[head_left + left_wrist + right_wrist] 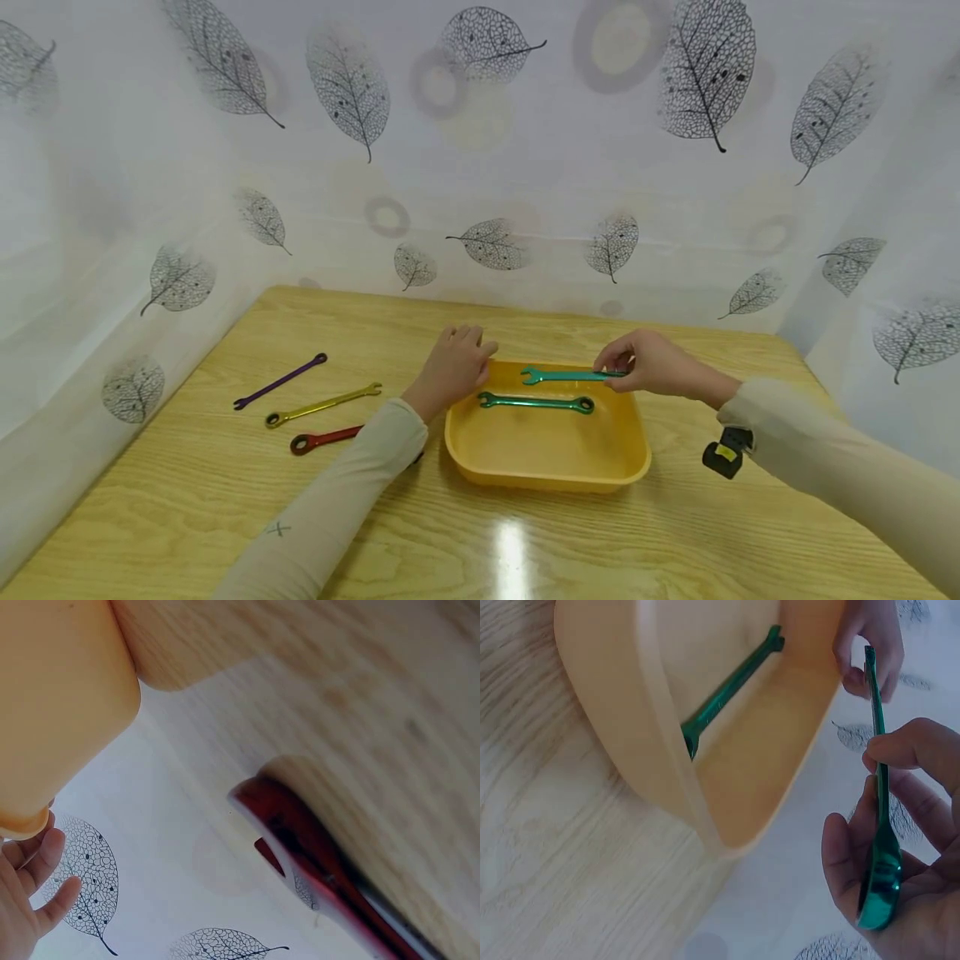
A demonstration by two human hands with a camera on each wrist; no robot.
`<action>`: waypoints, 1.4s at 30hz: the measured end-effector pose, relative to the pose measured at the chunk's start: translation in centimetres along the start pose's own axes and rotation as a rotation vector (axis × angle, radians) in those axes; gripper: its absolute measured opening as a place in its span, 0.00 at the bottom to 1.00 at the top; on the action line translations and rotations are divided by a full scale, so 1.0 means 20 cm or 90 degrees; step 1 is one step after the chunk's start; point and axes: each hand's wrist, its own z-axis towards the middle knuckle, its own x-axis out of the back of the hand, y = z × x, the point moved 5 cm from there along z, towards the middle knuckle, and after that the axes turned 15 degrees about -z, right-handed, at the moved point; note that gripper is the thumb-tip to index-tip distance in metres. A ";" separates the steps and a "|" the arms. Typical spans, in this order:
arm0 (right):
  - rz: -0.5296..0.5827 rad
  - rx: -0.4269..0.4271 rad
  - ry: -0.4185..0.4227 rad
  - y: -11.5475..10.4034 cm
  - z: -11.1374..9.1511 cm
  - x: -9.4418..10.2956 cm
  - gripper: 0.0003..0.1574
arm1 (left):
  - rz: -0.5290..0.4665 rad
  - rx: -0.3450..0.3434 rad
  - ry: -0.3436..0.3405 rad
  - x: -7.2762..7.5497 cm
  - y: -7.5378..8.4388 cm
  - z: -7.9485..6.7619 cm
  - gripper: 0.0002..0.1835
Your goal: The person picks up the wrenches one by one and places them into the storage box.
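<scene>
Above the tray (pixel 540 454) near its far edge, the right hand (pixel 660 364) pinches the teal wrench (pixel 564 377) by its shaft. The left hand (pixel 452 367) touches the tray's far left corner; whether it grips the rim cannot be told. The green wrench (pixel 536 403) lies inside. The purple wrench (pixel 279 383), yellow wrench (pixel 326 406) and red wrench (pixel 333 437) lie toward the table's (pixel 187 517) left edge. Apparent step: tray loading or unloading, direction uncertain. The next move calls for clearing the rim.
</scene>
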 end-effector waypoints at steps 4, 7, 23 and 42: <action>0.002 0.023 -0.017 -0.03 0.04 -0.05 0.08 | -0.009 -0.001 0.002 0.00 0.00 0.00 0.06; 0.009 0.042 -0.027 -0.06 0.06 -0.08 0.08 | -0.013 0.001 0.001 0.00 0.00 0.00 0.05; 0.013 0.082 -0.054 -0.21 0.20 -0.20 0.06 | -0.011 0.000 0.002 -0.01 -0.01 0.00 0.04; 0.007 0.039 -0.097 -0.24 0.30 -0.32 0.07 | -0.001 0.001 0.004 0.00 -0.01 0.01 0.07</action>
